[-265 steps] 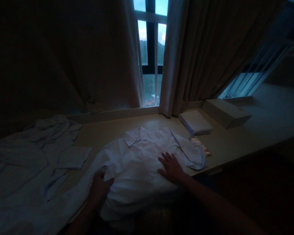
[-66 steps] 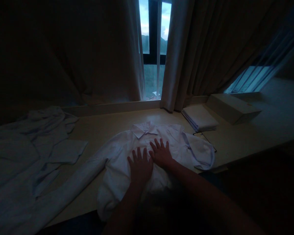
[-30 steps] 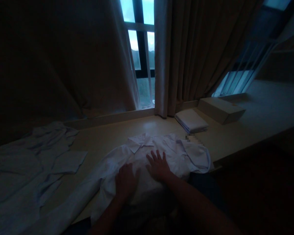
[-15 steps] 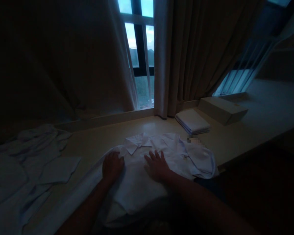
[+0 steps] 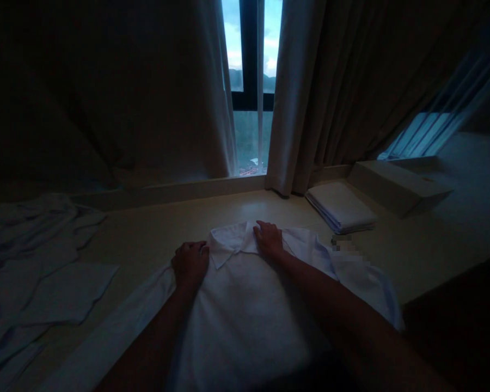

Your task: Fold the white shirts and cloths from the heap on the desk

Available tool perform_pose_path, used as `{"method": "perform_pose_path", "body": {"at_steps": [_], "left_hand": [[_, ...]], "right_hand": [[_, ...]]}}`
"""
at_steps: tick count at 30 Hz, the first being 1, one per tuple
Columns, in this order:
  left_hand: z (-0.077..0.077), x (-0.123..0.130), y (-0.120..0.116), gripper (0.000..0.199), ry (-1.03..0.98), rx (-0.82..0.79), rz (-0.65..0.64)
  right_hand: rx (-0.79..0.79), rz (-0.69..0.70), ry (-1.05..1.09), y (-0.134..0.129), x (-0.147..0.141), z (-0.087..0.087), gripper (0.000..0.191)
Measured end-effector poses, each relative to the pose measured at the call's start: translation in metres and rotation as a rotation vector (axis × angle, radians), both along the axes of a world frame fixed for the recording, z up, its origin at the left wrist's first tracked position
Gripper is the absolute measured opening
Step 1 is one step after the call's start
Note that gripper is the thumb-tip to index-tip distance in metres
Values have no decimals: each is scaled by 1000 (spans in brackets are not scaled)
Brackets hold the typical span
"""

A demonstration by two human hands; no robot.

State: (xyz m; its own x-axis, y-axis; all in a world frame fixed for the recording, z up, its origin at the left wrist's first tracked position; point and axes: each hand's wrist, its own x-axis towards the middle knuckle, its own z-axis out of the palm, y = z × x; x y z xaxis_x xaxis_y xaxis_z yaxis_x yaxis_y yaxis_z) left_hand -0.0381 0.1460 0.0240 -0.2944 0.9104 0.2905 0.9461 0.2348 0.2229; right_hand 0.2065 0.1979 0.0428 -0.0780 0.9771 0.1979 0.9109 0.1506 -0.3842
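A white collared shirt [image 5: 249, 294] lies front up on the ledge, its collar [image 5: 224, 247] pointing away from me. My left hand [image 5: 191, 265] is at the shoulder left of the collar, fingers curled down on the fabric. On the other side, my right hand [image 5: 268, 238] grips the cloth right beside the collar, with its fingers bent over the edge. One sleeve spreads toward the lower left, the other out to the right. Dim light hides the fingertips and the shirt's lower end.
Rumpled white clothes [image 5: 36, 272] are heaped at the left. A folded white stack [image 5: 341, 207] lies at the back right, near a pale box [image 5: 398, 185]. Dark curtains [image 5: 294, 109] hang around the window [image 5: 251, 130]. The pale ledge [image 5: 167, 218] drops off at the right.
My right hand has moved from flat on the shirt's chest up to beside the collar and closed. My left hand has shifted slightly at the shoulder. The view has turned a little left.
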Motion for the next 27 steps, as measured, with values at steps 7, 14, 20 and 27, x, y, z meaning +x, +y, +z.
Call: {"method": "perform_pose_path", "body": {"at_steps": [7, 14, 20, 27], "left_hand": [[-8, -11, 20, 33, -44, 10, 145], [-3, -5, 16, 29, -44, 43, 143], [2, 0, 15, 50, -24, 56, 116], [2, 0, 16, 37, 17, 35, 7]], "right_hand": [[-49, -43, -34, 7, -8, -13, 37], [20, -69, 2, 7, -8, -12, 38], [50, 2, -72, 2, -14, -10, 41], [152, 45, 56, 5, -10, -13, 18]]}}
